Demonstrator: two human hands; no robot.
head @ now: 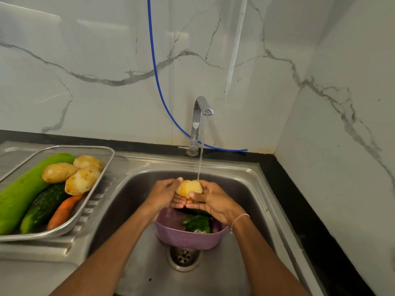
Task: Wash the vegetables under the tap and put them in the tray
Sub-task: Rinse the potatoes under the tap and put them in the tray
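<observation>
A yellow potato [189, 188] is under the running stream from the steel tap [198, 122], over the sink. My left hand [164, 194] and my right hand [210, 199] both cup it, fingers curled round it from each side. Below my hands a purple plastic basket [188, 239] stands in the sink with green peppers [197, 225] and a purple vegetable [216, 226] in it. On the drainboard at left, the steel mesh tray [94, 207] holds a long green gourd [23, 189], three potatoes [82, 180], a dark cucumber [43, 207] and a carrot [64, 211].
The sink basin [245, 199] has its drain [183, 256] just in front of the basket. A blue hose [158, 82] hangs down the marble wall behind the tap. A black counter edge [299, 199] runs along the right.
</observation>
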